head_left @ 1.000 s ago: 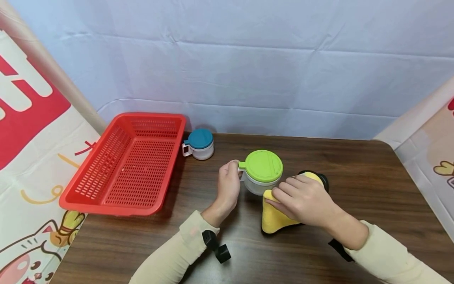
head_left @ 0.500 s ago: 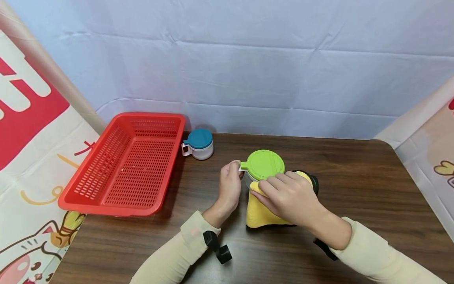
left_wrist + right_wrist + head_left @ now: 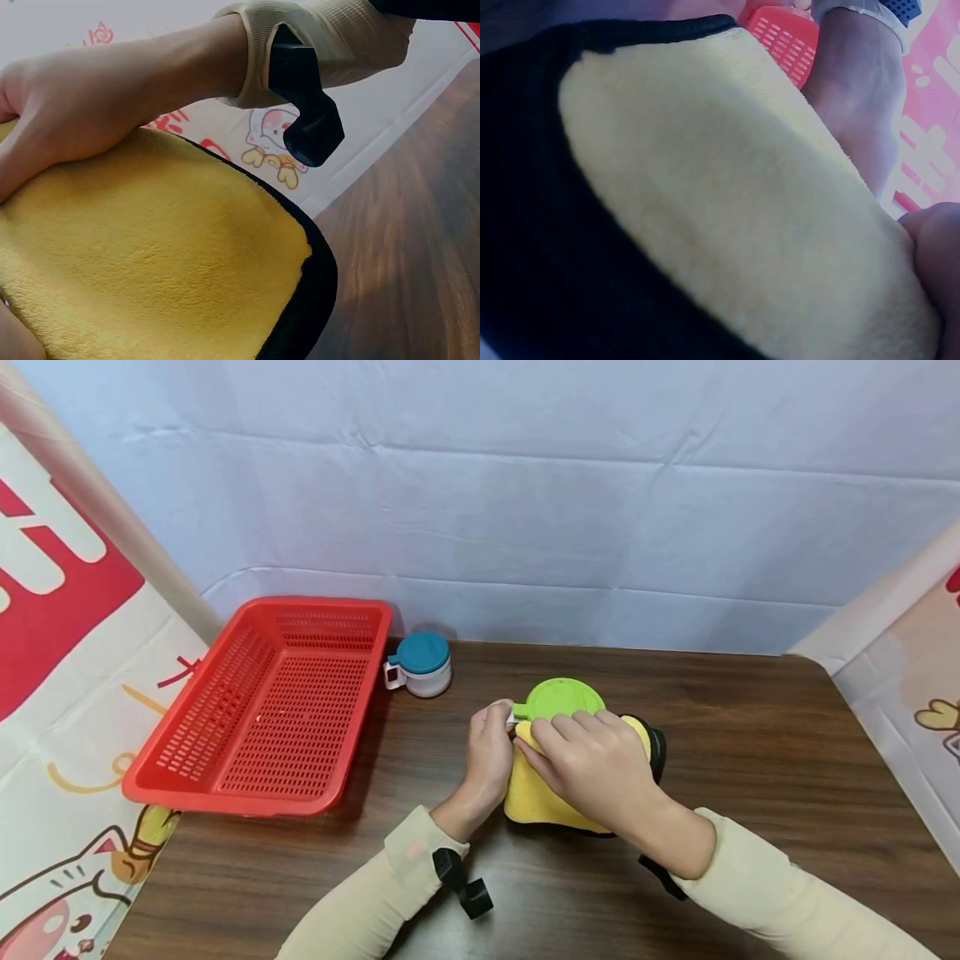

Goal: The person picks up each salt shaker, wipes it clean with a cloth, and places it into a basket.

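Observation:
A jar with a bright green lid (image 3: 564, 695) stands on the table in the head view, its handle at the left. My left hand (image 3: 489, 756) pinches that handle. My right hand (image 3: 600, 768) grips a yellow cloth (image 3: 536, 793) with a dark edge and holds it against the jar's near side. The cloth and the hand cover the jar's body. Both wrist views are largely filled by the cloth (image 3: 165, 247), its dark border (image 3: 525, 187) showing plainly.
To the left stands a red perforated basket (image 3: 300, 718). Just right of it, near the table's back edge, sits a smaller jar with a blue lid (image 3: 423, 653). A pale cloth backdrop (image 3: 525, 510) rises behind the wooden table (image 3: 757, 752).
My right hand has slid the yellow cloth leftward along the jar's front, close to my left hand. The jar has shifted very slightly right; my left hand keeps its hold on the handle.

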`<state>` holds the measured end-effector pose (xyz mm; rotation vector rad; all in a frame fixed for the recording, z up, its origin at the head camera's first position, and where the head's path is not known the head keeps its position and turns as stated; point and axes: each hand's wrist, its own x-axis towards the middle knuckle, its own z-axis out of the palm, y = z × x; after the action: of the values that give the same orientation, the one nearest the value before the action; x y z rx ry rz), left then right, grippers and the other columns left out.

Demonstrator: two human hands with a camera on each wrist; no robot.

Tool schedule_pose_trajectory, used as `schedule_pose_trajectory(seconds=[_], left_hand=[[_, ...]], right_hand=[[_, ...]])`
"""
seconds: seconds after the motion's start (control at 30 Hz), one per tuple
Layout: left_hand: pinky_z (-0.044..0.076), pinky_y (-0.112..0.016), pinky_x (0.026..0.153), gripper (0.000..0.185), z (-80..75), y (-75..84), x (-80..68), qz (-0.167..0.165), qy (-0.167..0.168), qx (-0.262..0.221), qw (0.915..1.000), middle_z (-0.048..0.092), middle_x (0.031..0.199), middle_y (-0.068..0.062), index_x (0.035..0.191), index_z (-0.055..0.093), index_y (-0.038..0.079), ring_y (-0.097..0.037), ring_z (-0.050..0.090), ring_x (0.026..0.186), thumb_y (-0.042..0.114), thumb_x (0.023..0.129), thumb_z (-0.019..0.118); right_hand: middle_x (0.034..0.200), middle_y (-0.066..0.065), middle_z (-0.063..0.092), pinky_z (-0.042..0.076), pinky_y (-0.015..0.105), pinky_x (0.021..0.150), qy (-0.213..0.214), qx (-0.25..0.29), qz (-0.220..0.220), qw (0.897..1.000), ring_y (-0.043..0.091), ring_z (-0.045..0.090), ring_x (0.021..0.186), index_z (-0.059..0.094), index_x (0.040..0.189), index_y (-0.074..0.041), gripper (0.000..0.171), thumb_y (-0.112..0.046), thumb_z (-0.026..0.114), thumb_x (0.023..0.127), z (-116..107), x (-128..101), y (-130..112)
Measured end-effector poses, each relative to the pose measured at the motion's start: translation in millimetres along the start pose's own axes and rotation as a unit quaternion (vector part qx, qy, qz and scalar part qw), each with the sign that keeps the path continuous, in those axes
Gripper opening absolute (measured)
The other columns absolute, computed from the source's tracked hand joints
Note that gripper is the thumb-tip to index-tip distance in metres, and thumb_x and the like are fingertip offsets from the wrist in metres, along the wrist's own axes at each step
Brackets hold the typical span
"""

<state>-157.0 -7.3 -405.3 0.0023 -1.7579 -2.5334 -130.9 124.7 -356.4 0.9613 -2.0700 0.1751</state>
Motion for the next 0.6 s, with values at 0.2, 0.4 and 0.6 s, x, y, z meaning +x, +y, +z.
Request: schedule_pose_trajectory(seconds=[0.2,0.4,0.6], left_hand=[[0.039,-0.021,0.053,0.038,-1.2,-0.1,-1.6,0.001,0.000,0.014,0.9999,0.040,0.059,0.003,0.061,0.036,0.012,-0.008,0.044,0.054,0.015,0.098,0.037],[0.038,-0.021,0.055,0.039,-1.2,-3.1,-1.6,-0.006,0.009,0.035,0.9993,0.043,0.062,0.001,0.060,0.039,0.011,-0.009,0.044,0.056,0.015,0.099,0.039],[0.039,-0.019,0.055,0.035,0.0,-5.3,-1.6,-0.008,0.011,0.056,0.9983,0.047,0.064,0.001,0.062,0.047,0.010,-0.007,0.046,0.057,0.011,0.097,0.041]], right_hand=[[0.053,0.000,0.036,0.027,0.029,0.042,-0.003,-0.004,0.016,1.000,0.018,0.035,0.043,0.048,0.070,-0.008,0.038,-0.026,0.050,0.103,2.4,3.3,-2.3],[0.054,0.002,0.038,0.027,0.029,0.042,-0.037,-0.010,0.044,0.998,0.021,0.040,0.043,0.050,0.072,-0.007,0.030,-0.022,0.062,0.094,-0.2,4.6,-4.6],[0.054,0.002,0.038,0.025,0.029,0.042,-0.045,-0.019,0.055,0.997,0.022,0.039,0.042,0.049,0.072,-0.007,0.027,-0.020,0.059,0.094,-0.8,4.0,-6.4]])
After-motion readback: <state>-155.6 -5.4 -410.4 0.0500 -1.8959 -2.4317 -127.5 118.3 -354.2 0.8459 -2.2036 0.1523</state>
